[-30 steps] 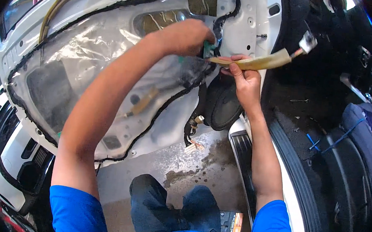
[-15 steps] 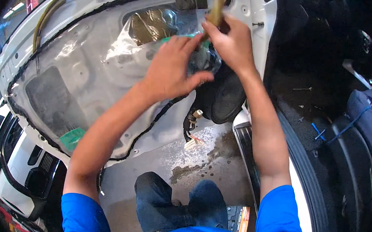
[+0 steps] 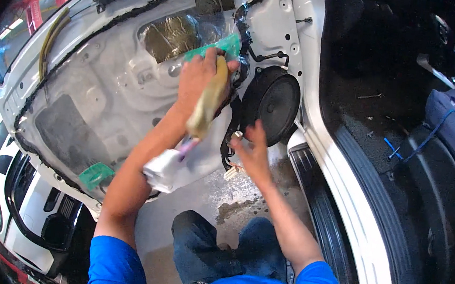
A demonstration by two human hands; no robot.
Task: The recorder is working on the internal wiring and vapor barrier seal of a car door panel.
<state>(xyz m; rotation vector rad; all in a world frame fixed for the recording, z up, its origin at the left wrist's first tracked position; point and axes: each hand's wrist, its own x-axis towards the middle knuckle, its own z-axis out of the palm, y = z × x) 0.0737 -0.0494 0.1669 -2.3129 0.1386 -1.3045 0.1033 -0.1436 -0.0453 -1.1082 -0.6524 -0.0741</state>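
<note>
Risk notes: taped harness (image 3: 208, 101) across L grip (image 3: 193, 82)

Door (image 3: 274, 30): largest item. If I lean on it, prob. shifts & pulls whatever I've got against it.

Plastic sheet (image 3: 128, 106): spread over most of door, black sealant (image 3: 241, 21) along edge. Could tear or peel if my knuckles snag or harness gets yanked.

Speaker (image 3: 280, 107): black oval, exposed, just beyond R fingers. A slip on my part could dent it.

L grip: at sheet edge, by green strip (image 3: 226, 47). Can't tell if I'm pinching harness or it's only draped; if draped, could slide off.

Taped harness: yellowish sleeve, runs from my L fingertips down over wrist, free end hanging.

R grip (image 3: 254, 156): fingers spread, nothing clenched. Small plug (image 3: 238, 135) right by fingertips; touching or not, can't tell. Could catch it by accident.

Green strip: if sticky, may grab skin & lift sheet w/ it.

White conn. (image 3: 164, 170): on harness's free end, blurred, in front of L forearm. If it swings, might crack on metal.

Purple wire (image 3: 188, 148): short run b/w sleeve & conn. Prob. weakest pt; sharp tug = strain.
</note>
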